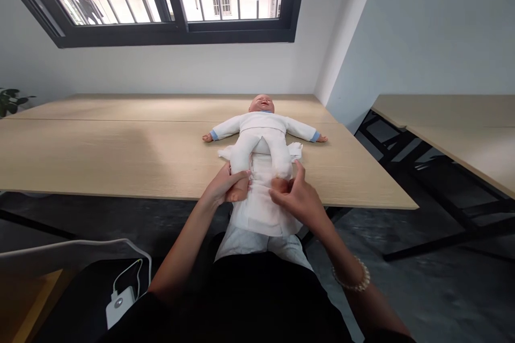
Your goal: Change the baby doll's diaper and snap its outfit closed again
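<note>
L hand (220,186) fingers (237,177) clenched on doll foot (240,191), R hand (298,201) fingers (286,196) prob. grasping other foot (280,185).

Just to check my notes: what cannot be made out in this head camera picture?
In the head view:
The doll's feet: partly covered by the left hand and right hand.
The white cloth: upper part hidden by the doll's legs.
The plant: cut off by the left edge.
The window: top cut off by the upper edge.

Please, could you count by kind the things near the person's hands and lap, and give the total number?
Baby doll: 1
White cloth: 1
Hands: 2 (left hand, right hand)
Beaded bracelet: 1
White power bank: 1
Total: 6
</note>
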Demonstrator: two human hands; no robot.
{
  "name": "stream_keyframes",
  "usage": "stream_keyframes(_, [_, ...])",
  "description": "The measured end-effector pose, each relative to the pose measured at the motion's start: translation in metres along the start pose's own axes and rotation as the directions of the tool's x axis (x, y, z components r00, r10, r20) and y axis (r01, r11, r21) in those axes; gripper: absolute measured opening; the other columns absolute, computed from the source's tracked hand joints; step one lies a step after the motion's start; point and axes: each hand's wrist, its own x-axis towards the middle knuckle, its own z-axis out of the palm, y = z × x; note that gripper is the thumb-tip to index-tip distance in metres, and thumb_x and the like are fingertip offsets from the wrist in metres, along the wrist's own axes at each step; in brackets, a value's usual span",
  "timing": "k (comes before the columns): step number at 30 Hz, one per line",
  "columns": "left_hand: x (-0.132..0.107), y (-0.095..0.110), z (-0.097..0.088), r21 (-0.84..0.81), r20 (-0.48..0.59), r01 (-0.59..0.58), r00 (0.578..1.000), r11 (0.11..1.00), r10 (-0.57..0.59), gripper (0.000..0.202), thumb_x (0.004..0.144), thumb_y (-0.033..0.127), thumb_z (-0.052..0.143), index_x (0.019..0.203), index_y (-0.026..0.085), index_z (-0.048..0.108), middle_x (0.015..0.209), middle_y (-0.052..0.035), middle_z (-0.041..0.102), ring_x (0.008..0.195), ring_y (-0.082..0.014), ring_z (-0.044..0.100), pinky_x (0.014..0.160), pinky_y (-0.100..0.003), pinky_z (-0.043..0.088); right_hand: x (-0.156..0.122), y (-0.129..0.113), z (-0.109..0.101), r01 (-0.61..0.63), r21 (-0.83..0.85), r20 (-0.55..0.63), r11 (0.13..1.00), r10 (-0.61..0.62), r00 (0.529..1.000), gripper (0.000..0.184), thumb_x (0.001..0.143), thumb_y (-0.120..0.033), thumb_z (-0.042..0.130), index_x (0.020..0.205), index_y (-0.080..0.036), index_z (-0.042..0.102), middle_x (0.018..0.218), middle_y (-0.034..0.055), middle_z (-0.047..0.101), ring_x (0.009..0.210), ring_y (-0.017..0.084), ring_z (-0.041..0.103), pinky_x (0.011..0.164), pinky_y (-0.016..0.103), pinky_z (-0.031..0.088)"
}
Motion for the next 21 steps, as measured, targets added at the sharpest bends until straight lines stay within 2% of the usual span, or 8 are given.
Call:
stream_keyframes(5, [0.003, 0.001, -0.024, 0.400, -0.160, -0.165, 0.956, 0.901, 0.246, 0.074, 0.074, 0.025, 0.079, 0.141, 0.018, 0.047, 0.117, -0.0087, 0.065, 0.098, -0.0200, 0.068, 0.092, -0.035, 0.057, 0.008, 0.031, -0.036, -0.070, 0.040, -0.039, 0.997, 0.071, 0.997, 0.098, 0.081, -0.049, 0.069, 0.160, -0.013, 0.025, 0.112, 0.0118, 0.074, 0.096, 0.031, 0.071, 0.079, 0.033, 0.048])
stream_keyframes(7, [0.004, 0.004, -0.030, 0.574, -0.151, -0.166, 0.941, 0.802, 0.303, 0.078, 0.078, 0.027, 0.076, 0.148, 0.018, 0.046, 0.125, -0.0123, 0.062, 0.105, -0.0241, 0.067, 0.096, -0.041, 0.057, 0.009, 0.041, -0.045, -0.054, 0.032, -0.030, 0.998, 0.055, 0.998, 0.092, 0.081, -0.050, 0.070, 0.157, -0.015, 0.032, 0.112, 0.0110, 0.074, 0.098, 0.029, 0.071, 0.080, 0.032, 0.047])
stream_keyframes(9, [0.003, 0.008, -0.031, 0.742, -0.117, -0.192, 0.906, 0.642, 0.407, 0.076, 0.079, 0.025, 0.075, 0.150, 0.018, 0.049, 0.134, -0.0156, 0.057, 0.115, -0.0290, 0.065, 0.099, -0.046, 0.056, 0.010, 0.047, -0.048, -0.025, -0.009, -0.011, 1.000, 0.025, 1.000, 0.085, 0.082, -0.052, 0.070, 0.153, -0.016, 0.039, 0.110, 0.0102, 0.074, 0.100, 0.029, 0.070, 0.080, 0.031, 0.047])
stream_keyframes(12, [-0.007, 0.020, -0.024, 0.910, 0.140, -0.321, 0.833, 0.261, 0.535, 0.056, 0.082, 0.020, 0.075, 0.137, 0.024, 0.065, 0.152, -0.0146, 0.050, 0.146, -0.0371, 0.044, 0.119, -0.055, 0.041, 0.010, 0.050, -0.043, 0.015, -0.075, 0.003, 0.997, -0.015, 1.000, 0.077, 0.084, -0.053, 0.069, 0.148, -0.016, 0.045, 0.107, 0.0102, 0.074, 0.100, 0.029, 0.070, 0.080, 0.032, 0.046])
stream_keyframes(14, [-0.018, 0.026, -0.016, 0.890, 0.382, -0.451, 0.817, 0.065, 0.432, 0.045, 0.085, 0.027, 0.079, 0.130, 0.028, 0.071, 0.157, -0.0097, 0.051, 0.157, -0.0375, 0.030, 0.127, -0.060, 0.026, 0.011, 0.052, -0.038, 0.025, -0.081, 0.004, 0.996, -0.025, 1.000, 0.075, 0.085, -0.052, 0.068, 0.147, -0.016, 0.046, 0.108, 0.0107, 0.074, 0.099, 0.030, 0.070, 0.081, 0.034, 0.047])
stream_keyframes(16, [-0.031, 0.026, -0.010, 0.823, 0.542, -0.567, 0.796, 0.019, 0.269, 0.054, 0.082, 0.042, 0.084, 0.133, 0.030, 0.069, 0.156, -0.0077, 0.054, 0.158, -0.0360, 0.030, 0.130, -0.062, 0.018, 0.011, 0.055, -0.033, 0.030, -0.074, -0.006, 0.997, -0.030, 1.000, 0.075, 0.086, -0.052, 0.068, 0.147, -0.016, 0.045, 0.109, 0.0112, 0.074, 0.100, 0.031, 0.070, 0.083, 0.037, 0.048])
stream_keyframes(18, [-0.043, 0.019, -0.005, 0.782, 0.604, -0.621, 0.775, 0.050, 0.186, 0.075, 0.072, 0.053, 0.090, 0.139, 0.030, 0.065, 0.157, -0.0097, 0.054, 0.156, -0.0364, 0.035, 0.131, -0.061, 0.015, 0.012, 0.058, -0.029, 0.044, -0.066, -0.019, 0.997, -0.045, 0.999, 0.075, 0.087, -0.053, 0.067, 0.148, -0.016, 0.045, 0.109, 0.0119, 0.074, 0.100, 0.033, 0.070, 0.085, 0.040, 0.049])
stream_keyframes(21, [-0.053, 0.001, -0.003, 0.772, 0.590, -0.625, 0.772, 0.115, 0.238, 0.094, 0.056, 0.044, 0.099, 0.142, 0.030, 0.064, 0.158, -0.0145, 0.051, 0.153, -0.0427, 0.039, 0.131, -0.063, 0.013, 0.009, 0.059, -0.024, 0.107, -0.116, -0.125, 0.988, -0.121, 0.985, 0.074, 0.086, -0.053, 0.068, 0.145, -0.013, 0.049, 0.119, 0.0168, 0.071, 0.109, 0.037, 0.067, 0.093, 0.048, 0.051])
